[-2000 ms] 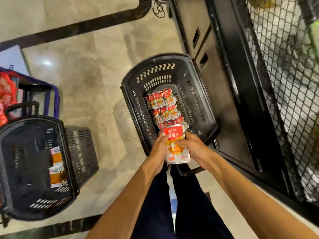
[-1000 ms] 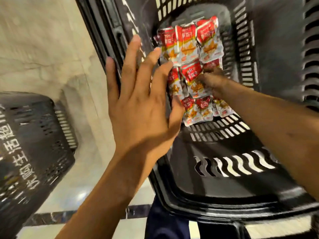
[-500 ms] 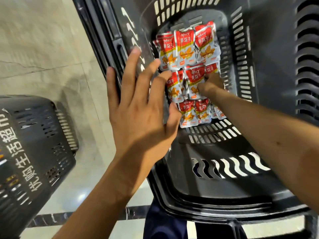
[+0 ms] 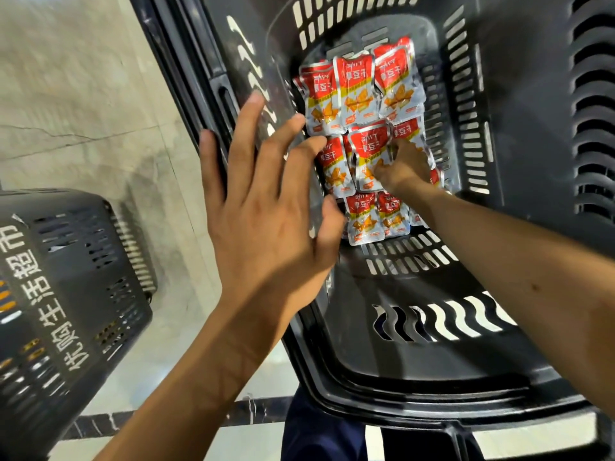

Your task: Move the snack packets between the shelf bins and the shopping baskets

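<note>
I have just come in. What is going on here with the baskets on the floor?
A person leans over a black shopping basket on the floor. The right hand reaches inside it, fingers on the red and silver snack packets lying in rows on its bottom; whether it pinches one is unclear. The left hand hovers open, fingers spread, over the left rim. A second black basket stands to the left.
</note>
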Tool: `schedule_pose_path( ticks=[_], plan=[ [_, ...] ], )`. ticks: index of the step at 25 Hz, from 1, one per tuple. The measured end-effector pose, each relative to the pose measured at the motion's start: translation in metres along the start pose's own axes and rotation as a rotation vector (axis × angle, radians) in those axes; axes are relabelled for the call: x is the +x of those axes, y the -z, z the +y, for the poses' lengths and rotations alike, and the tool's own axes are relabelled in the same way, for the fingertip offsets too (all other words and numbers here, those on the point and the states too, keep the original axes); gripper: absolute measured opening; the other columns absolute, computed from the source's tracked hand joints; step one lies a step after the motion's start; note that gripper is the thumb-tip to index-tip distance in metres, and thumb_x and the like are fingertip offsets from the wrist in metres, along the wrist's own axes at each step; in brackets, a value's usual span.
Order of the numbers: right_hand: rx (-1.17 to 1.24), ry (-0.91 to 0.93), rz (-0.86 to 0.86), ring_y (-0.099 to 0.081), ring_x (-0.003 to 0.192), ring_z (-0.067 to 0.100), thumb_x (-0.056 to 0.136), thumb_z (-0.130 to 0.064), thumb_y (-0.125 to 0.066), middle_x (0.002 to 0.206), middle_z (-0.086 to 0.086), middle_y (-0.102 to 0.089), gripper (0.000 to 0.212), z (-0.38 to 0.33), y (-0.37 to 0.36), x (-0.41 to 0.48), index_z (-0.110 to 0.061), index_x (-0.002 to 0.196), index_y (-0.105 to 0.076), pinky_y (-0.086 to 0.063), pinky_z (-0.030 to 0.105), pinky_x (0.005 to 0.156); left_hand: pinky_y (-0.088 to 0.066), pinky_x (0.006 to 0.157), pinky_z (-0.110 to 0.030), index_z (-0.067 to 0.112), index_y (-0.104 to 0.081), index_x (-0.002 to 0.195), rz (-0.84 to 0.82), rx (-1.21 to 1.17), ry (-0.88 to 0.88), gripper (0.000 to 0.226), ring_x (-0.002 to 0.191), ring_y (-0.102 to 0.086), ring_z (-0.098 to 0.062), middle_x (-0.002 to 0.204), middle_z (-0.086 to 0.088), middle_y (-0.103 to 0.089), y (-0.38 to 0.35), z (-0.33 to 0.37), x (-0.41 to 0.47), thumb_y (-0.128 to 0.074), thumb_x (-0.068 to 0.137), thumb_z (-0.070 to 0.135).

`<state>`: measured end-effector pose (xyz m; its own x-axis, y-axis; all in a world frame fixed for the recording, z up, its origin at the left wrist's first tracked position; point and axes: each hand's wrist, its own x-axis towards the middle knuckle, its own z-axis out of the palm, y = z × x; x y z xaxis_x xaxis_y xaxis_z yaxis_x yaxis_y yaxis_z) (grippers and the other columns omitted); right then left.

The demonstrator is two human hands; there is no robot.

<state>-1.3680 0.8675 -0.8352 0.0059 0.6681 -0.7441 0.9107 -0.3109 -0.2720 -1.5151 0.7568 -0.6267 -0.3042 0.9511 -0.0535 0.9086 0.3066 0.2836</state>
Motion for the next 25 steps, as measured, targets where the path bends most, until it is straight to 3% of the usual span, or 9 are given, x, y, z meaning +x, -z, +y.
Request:
schedule_pose_path(
  ticks=[9, 13, 16, 20, 23, 25],
  plan=[
    [0.085, 0.078, -0.055, -0.055, 0.110, 0.024, 0.089, -0.021, -0.061, 0.132, 0.007, -0.053, 0.052, -0.012, 0.050, -0.088, -0.014, 0.137, -0.039, -0.042, 0.025, 0.080, -0.004, 0.116, -0.045, 0.012, -0.063, 0.114, -0.005, -0.142, -0.044, 0.036, 0.136, -0.031, -0.026, 0.128, -0.006, -0.059, 0.005, -0.006, 0.001, -0.054, 0.083, 0.028],
    [0.063, 0.158, -0.101, -0.054, 0.118, 0.028, 0.090, -0.024, -0.059, 0.130, 0.008, -0.057, 0.046, -0.017, 0.109, -0.182, -0.013, 0.133, -0.045, -0.043, 0.033, 0.096, -0.005, 0.117, -0.044, 0.015, -0.060, 0.121, -0.187, -0.235, 0.045, 0.042, 0.134, -0.039, -0.024, 0.130, -0.003, -0.058, 0.050, 0.007, -0.009, -0.051, 0.084, 0.031],
    [-0.186, 0.298, -0.193, -0.052, 0.117, 0.036, 0.092, -0.025, -0.054, 0.128, 0.017, -0.055, 0.051, -0.023, 0.174, -0.261, -0.009, 0.138, -0.038, -0.044, 0.039, 0.092, -0.026, 0.111, -0.037, 0.014, -0.055, 0.129, -0.369, -0.351, 0.150, 0.043, 0.123, -0.050, -0.029, 0.131, -0.006, -0.058, 0.118, 0.035, -0.037, -0.052, 0.090, 0.032],
    [-0.291, 0.411, -0.256, -0.051, 0.118, 0.033, 0.094, -0.033, -0.049, 0.131, 0.013, -0.053, 0.053, -0.025, 0.234, -0.364, -0.012, 0.141, -0.034, -0.044, 0.039, 0.093, -0.044, 0.083, -0.028, 0.023, -0.053, 0.131, -0.534, -0.474, 0.357, 0.039, 0.086, -0.064, -0.030, 0.126, -0.001, -0.060, 0.201, 0.080, -0.099, -0.056, 0.093, 0.030],
    [-0.038, 0.397, -0.296, -0.055, 0.117, 0.029, 0.094, -0.030, -0.052, 0.130, 0.009, -0.056, 0.052, -0.019, 0.271, -0.439, -0.015, 0.141, -0.036, -0.043, 0.038, 0.099, -0.047, 0.089, -0.031, 0.023, -0.052, 0.130, -0.487, -0.583, 0.457, 0.038, 0.105, -0.062, -0.026, 0.127, 0.000, -0.060, 0.252, 0.110, -0.150, -0.056, 0.093, 0.029],
    [0.034, 0.445, -0.294, -0.058, 0.112, 0.029, 0.093, -0.029, -0.056, 0.127, 0.009, -0.059, 0.050, -0.009, 0.286, -0.479, -0.014, 0.138, -0.041, -0.044, 0.039, 0.098, -0.043, 0.091, -0.026, 0.020, -0.052, 0.130, -0.422, -0.661, 0.558, 0.038, 0.117, -0.055, -0.021, 0.130, 0.000, -0.058, 0.276, 0.121, -0.176, -0.057, 0.093, 0.027]
  ],
)
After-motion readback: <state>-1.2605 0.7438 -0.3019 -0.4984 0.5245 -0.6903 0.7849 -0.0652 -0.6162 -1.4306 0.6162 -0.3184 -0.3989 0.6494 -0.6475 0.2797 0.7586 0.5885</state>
